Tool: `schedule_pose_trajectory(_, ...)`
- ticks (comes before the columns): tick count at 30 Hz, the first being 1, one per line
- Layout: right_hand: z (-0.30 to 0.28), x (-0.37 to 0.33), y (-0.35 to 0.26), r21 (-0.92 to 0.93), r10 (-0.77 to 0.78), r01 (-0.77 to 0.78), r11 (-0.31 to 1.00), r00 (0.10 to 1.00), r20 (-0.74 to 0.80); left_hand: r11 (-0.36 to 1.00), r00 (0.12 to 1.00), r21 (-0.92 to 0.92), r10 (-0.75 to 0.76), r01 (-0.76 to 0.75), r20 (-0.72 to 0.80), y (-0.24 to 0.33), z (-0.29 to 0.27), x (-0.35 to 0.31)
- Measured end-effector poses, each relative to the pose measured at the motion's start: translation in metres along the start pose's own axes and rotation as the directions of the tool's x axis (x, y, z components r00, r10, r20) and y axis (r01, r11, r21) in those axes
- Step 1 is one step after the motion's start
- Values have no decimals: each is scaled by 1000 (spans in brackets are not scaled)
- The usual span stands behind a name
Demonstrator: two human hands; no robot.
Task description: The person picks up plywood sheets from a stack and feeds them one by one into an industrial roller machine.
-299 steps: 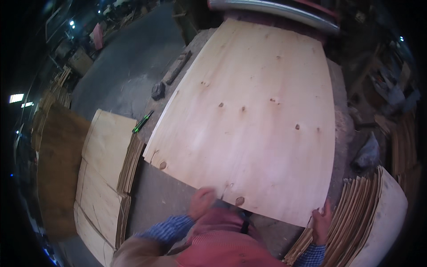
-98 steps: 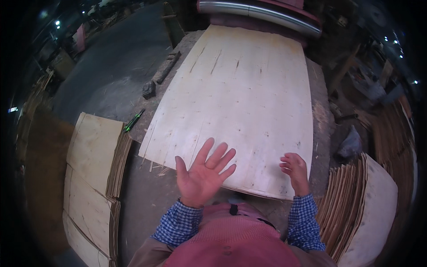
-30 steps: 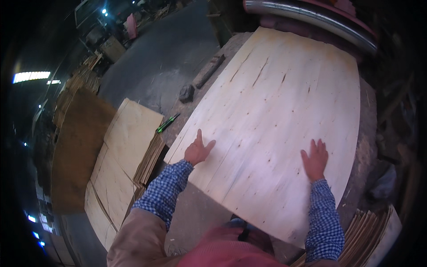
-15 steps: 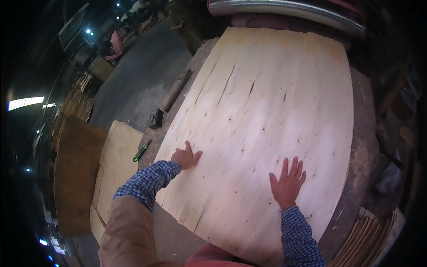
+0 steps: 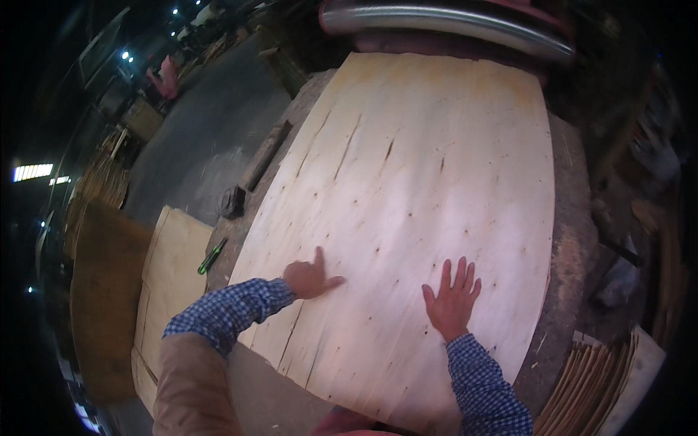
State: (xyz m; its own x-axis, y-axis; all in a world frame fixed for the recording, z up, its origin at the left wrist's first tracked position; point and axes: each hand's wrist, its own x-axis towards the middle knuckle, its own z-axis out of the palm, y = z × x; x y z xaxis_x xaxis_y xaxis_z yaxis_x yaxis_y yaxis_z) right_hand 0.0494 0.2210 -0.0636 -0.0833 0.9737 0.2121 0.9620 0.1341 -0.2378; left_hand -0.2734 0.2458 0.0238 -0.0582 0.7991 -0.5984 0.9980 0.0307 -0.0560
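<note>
A large pale wood veneer sheet (image 5: 414,203) with dark knots and several long splits lies on a worn, dusty surface in front of me. My left hand (image 5: 311,277) rests on its left part, index finger and thumb stretched out and the other fingers curled out of sight. Flat on the right part of the sheet lies my right hand (image 5: 452,299), fingers spread. Neither hand holds anything. Left of the sheet, on the surface's edge, is a green and black utility knife (image 5: 211,256).
A shiny metal roller (image 5: 451,25) runs across beyond the sheet's far edge. A dark block (image 5: 233,202) and a wooden strip (image 5: 266,156) lie along the left edge. More veneer sheets (image 5: 178,269) stand at left; a stack of thin sheets (image 5: 592,385) sits at lower right.
My left hand has slid right and slightly nearer across the sheet. My right hand stays at about the same place on it. The whole view has shifted a little.
</note>
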Motion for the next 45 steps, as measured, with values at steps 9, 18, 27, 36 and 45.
schedule_pose_trajectory(9,6,-4,-2,-58,-25,22,998,999,-48,984,983,22,177,-177,-46,51,39,-31)
schedule_pose_trajectory(18,5,-5,1,9,-3,3,1000,999,-53,115,813,-851,384,-513,-438,89,-23,-133)
schedule_pose_trajectory(27,8,-9,-1,-26,9,-11,1000,998,-56,-223,643,-625,-9,-748,-766,39,-30,-214)
schedule_pose_trajectory(36,-2,-9,-6,-21,-3,2,1000,999,-54,-140,675,-663,-236,-736,-699,16,5,-211)
schedule_pose_trajectory(45,3,-10,-4,-44,-18,15,999,997,-80,-131,763,-848,-521,-514,-382,-32,69,-210)
